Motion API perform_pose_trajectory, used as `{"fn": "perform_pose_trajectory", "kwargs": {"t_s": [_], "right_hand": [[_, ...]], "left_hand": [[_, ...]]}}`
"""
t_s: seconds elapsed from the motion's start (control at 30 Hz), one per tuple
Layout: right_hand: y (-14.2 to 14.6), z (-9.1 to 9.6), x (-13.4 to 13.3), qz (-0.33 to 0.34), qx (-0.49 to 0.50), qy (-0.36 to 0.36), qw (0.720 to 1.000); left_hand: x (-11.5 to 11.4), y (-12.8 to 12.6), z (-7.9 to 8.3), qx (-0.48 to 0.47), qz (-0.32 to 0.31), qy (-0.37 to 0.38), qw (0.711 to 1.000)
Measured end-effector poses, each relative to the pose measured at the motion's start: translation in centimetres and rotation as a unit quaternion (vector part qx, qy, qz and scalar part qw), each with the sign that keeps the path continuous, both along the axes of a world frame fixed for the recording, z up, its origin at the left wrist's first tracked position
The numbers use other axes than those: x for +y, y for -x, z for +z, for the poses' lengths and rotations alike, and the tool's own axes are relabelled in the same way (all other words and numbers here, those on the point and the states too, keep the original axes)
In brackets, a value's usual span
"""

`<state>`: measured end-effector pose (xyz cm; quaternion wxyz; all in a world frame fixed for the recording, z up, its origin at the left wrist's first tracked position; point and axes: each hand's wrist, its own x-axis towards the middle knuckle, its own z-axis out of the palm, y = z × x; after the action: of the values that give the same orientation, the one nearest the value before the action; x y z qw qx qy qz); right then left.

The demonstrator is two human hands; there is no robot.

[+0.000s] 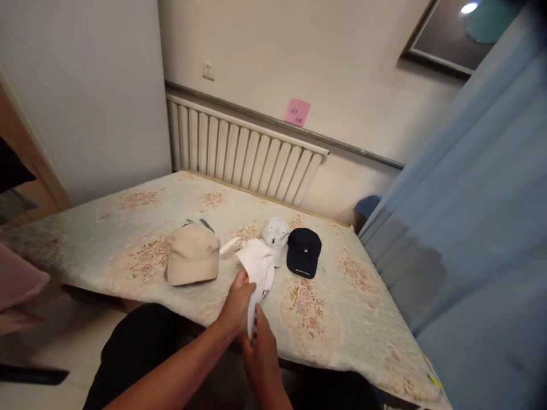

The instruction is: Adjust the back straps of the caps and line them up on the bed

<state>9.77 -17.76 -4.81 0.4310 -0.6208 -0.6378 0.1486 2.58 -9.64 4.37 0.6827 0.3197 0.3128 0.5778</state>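
Both hands grip a white cap [258, 262] with a dark mark on it, held folded or tilted over the front edge of the bed. My left hand [237, 302] has its fingers closed on the cap's near left side. Lower down, my right hand [261, 347] pinches the cap's lower end. A white strap [229, 245] sticks out at the cap's upper left. Behind it lies another white cap [276, 233] with a small dark logo, beside a navy cap [304, 251]. To the left rests a beige cap [192, 254], brim toward me.
A flowered cover [354, 307] spreads over the bed. A radiator [243, 145] runs along the wall under a pink note [297, 111]. At the right hangs a blue curtain [478, 216]; a blue object [367, 205] stands by the far corner. Part of a person in pink [19, 279] shows at the left edge.
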Motion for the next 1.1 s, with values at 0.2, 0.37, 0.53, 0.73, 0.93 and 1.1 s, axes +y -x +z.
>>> {"fn": "perform_pose_trajectory", "kwargs": {"t_s": [0.2,0.37,0.53,0.73,0.93,1.1], "right_hand": [[-0.5,-0.6,-0.4,-0.010,-0.027,-0.011,1.000],[-0.9,-0.4,-0.3,0.001,-0.016,0.035,0.999],[-1.0,-0.3,-0.5,0.001,-0.021,0.017,1.000],[-1.0,-0.2,-0.6,0.012,-0.049,-0.011,0.999],[-0.8,0.4,-0.9,0.039,-0.032,0.014,0.999],[-0.6,2.0,-1.0,0.063,0.032,0.018,0.997]], "left_hand": [[-0.5,-0.4,-0.1,0.073,-0.004,-0.005,0.997],[-0.2,0.0,-0.5,0.089,-0.008,0.016,0.996],[0.2,0.5,-0.5,0.060,-0.027,0.038,0.997],[0.0,0.8,0.4,0.033,-0.031,0.051,0.998],[0.4,1.2,0.4,0.017,-0.001,0.050,0.999],[0.6,1.8,1.3,0.017,-0.034,0.009,0.999]]}}
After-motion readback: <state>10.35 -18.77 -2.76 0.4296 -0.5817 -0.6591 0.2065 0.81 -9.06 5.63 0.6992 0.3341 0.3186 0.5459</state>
